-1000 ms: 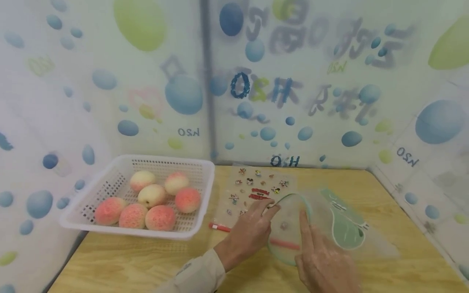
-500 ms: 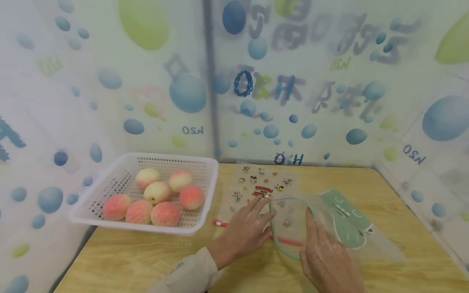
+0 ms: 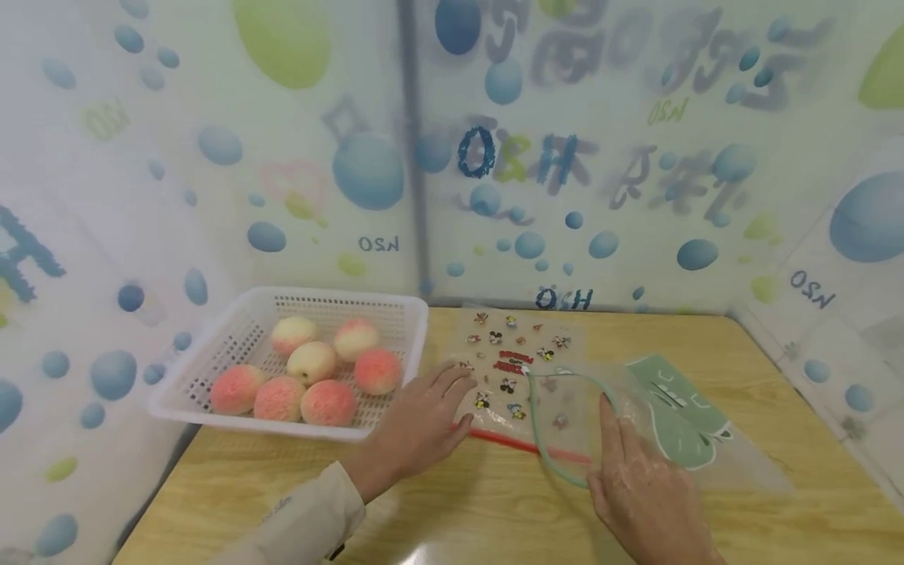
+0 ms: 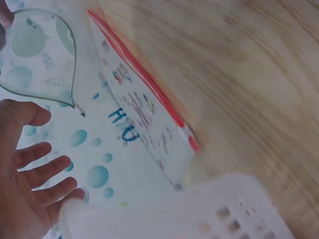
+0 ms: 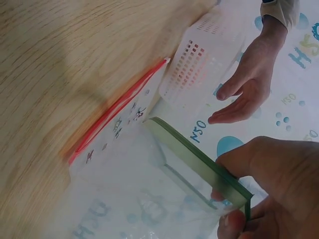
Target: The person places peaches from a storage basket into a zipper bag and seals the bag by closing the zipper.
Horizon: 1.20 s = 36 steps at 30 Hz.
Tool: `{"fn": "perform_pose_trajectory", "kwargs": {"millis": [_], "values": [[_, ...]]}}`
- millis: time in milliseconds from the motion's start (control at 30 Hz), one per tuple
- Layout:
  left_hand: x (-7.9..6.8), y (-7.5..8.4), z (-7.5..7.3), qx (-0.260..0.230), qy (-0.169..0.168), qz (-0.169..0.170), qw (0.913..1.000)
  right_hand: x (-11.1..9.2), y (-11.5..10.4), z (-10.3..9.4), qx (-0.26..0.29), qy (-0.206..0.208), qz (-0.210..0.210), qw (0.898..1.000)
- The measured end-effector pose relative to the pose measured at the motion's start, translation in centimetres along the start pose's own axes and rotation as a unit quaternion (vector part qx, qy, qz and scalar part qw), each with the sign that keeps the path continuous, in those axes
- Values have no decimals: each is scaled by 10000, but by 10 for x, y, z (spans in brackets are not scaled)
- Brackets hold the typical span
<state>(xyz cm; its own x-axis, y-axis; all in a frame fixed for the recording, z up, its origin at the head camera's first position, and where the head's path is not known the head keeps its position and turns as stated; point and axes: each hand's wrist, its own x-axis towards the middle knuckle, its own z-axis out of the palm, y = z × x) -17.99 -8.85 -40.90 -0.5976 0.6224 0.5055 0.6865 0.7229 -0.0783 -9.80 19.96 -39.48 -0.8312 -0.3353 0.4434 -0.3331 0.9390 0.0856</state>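
Observation:
My right hand (image 3: 646,486) grips a clear zip bag (image 3: 681,443) with a green print, its green-edged mouth standing wide and facing left. In the right wrist view, the thumb and fingers pinch one side of the green rim (image 5: 199,167). My left hand (image 3: 417,420) is between that bag and the white basket (image 3: 418,337), fingers spread and nothing in them. Several peaches (image 3: 312,362) lie in the basket. Flat on the table is another clear bag (image 3: 519,404) with cartoon prints and a red zip (image 3: 501,439), partly behind the green-edged bag's mouth.
The wooden table (image 3: 424,518) backs onto a wall (image 3: 600,196) covered with bubble prints and lettering. The basket stands at the table's left, and its perforated side (image 5: 187,69) shows in the right wrist view.
My left hand has let go of the green bag's rim and moved left towards the basket. My right hand keeps its grip, and the bag's mouth stays spread. The head view has shifted slightly.

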Motion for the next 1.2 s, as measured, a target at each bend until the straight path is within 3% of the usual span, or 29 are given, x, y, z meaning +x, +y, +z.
{"fn": "perform_pose_trajectory", "kwargs": {"millis": [267, 400, 600, 767, 933, 1100, 1200], "values": [[-7, -32, -9, -310, 117, -197, 9993, -1, 1, -1, 15, -251, 124, 9996], [-8, -50, -14, -112, 157, -396, 9990, -3, 2, -1, 84, -182, 85, 9998], [-12, -73, -20, 120, -235, -939, 9952, -4, 3, -1, 89, -215, 83, 9997], [-20, -93, -23, 385, -492, -1107, 9919, -4, 3, -1, 72, -257, 88, 9996], [-27, -101, -16, 584, -584, -1084, 9907, -7, 4, 0, 78, -319, 99, 9994], [-32, -101, -11, 704, -1141, -1247, 9831, -8, 3, -1, 101, -388, 64, 9992], [-33, -99, -11, 766, -1303, -1291, 9800, -8, 2, 0, 99, -355, 47, 9993]]}}
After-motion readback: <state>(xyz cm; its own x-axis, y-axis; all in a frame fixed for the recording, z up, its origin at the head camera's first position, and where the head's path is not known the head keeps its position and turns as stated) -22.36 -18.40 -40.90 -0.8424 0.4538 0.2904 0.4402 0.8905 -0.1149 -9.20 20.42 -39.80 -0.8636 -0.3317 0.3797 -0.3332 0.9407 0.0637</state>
